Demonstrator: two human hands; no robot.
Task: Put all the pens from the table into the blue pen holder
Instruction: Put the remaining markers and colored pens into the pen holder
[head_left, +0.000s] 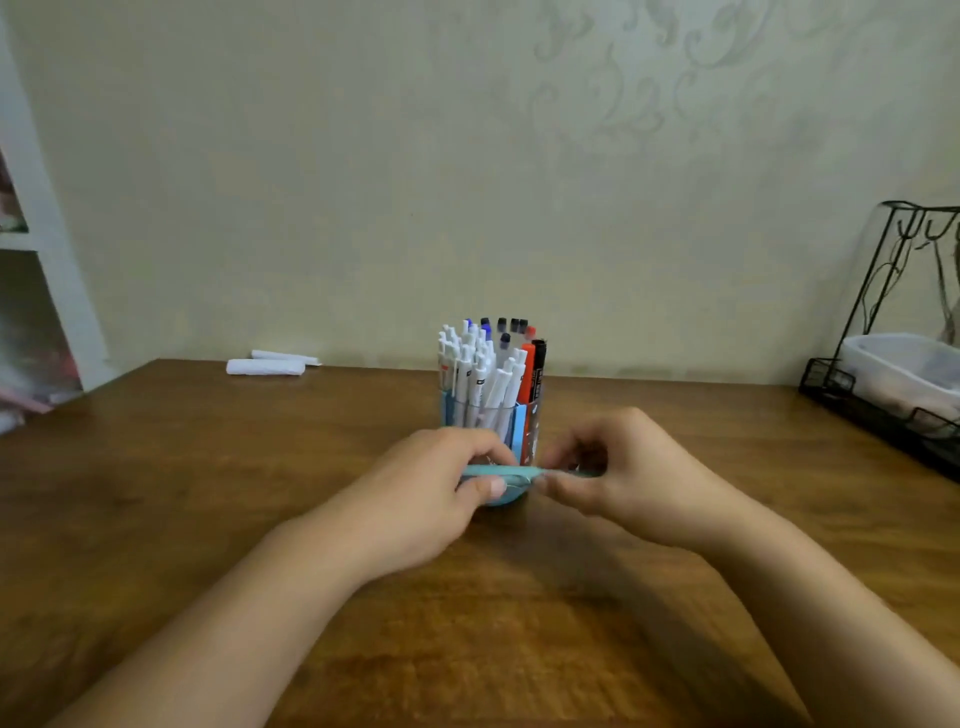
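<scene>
Both hands meet just in front of the pen holder (491, 415), pinching one light blue pen (511, 472) that lies level between them. The left hand (441, 488) closes its thumb and fingers narrowly round the pen's left end, the thumb underneath. The right hand (618, 473) grips the right end the same way, with its fingers curled in over the barrel. The pen is raised off the table (208, 493) and crosses the lower part of the holder as seen from the head camera; whether it touches the holder cannot be told.

The holder stands upright near the middle of the wooden table. Its wall looks clear with blue strips, and its base is blue. It is packed with pens standing on end: many white ones (475, 371) on the left and front, several with dark or blue caps at the back, and a red marker (527, 371) beside a black marker (539, 369) at the right edge.

Apart from the one being held, no pens show on the visible tabletop. Two white rolled things (265, 367) lie at the far edge against the wall. At the far right a black wire rack (883, 322) holds a pale plastic tub (904, 371); what the tub contains is too blurred to tell. A white shelf unit (47, 270) stands at the left.
</scene>
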